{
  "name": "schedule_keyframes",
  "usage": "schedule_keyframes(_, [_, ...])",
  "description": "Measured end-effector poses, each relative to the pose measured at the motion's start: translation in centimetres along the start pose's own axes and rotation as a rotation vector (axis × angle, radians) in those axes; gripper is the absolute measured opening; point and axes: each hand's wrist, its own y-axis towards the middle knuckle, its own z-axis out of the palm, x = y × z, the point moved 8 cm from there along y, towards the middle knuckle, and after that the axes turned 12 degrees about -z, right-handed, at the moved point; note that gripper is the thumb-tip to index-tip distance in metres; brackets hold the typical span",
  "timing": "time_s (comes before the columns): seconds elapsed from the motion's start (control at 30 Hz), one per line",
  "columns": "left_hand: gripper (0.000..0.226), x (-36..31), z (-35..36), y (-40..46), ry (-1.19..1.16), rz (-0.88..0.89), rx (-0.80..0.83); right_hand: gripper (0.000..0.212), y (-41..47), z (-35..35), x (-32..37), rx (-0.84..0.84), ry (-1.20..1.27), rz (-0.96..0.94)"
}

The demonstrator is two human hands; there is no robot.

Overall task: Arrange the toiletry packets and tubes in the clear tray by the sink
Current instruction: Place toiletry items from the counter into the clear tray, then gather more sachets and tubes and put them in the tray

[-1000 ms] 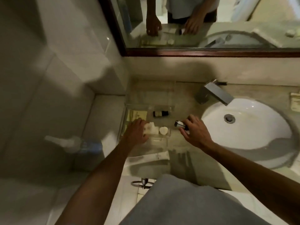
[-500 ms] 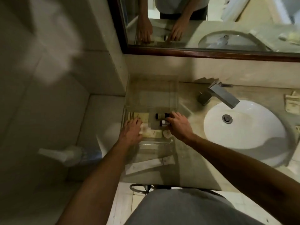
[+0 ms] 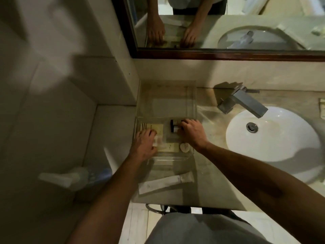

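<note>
Marble-look beige counter (image 3: 207, 187) carries the round white sink (image 3: 274, 136) and, to its left, the clear plastic tray (image 3: 191, 103). I see a long white tube (image 3: 165, 184) lying outside, near the tray's front; its print is too blurred to read. Inside the tray lie cream paper packets (image 3: 165, 147). My left hand (image 3: 144, 143) presses flat on them, fingers together. My right hand (image 3: 191, 132) seems to pinch two small dark-capped bottles (image 3: 174, 126).
</note>
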Motion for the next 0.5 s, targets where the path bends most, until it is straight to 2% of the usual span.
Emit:
schedule_keyframes(0.13, [0.068, 0.6, -0.3, -0.3, 0.024, -0.011, -0.024, 0.025, -0.2, -0.3, -0.3, 0.015, 0.083, 0.015])
schedule_keyframes(0.23, [0.085, -1.2, -1.2, -0.8, 0.002, 0.012, -0.088, 0.026, -2.3, -2.8, -0.5, -0.09, 0.133, 0.028])
schedule_keyframes(0.37, [0.076, -7.7, -1.5, -1.8, -0.056, 0.069, -0.106, 0.02, -9.8, -6.6, -3.4, -0.254, 0.172, 0.116])
schedule_keyframes(0.5, [0.07, -17.2, -0.4, -2.5, -0.108, 0.17, -0.075, 0.017, -20.5, -9.1, -10.9, -0.342, 0.187, 0.296])
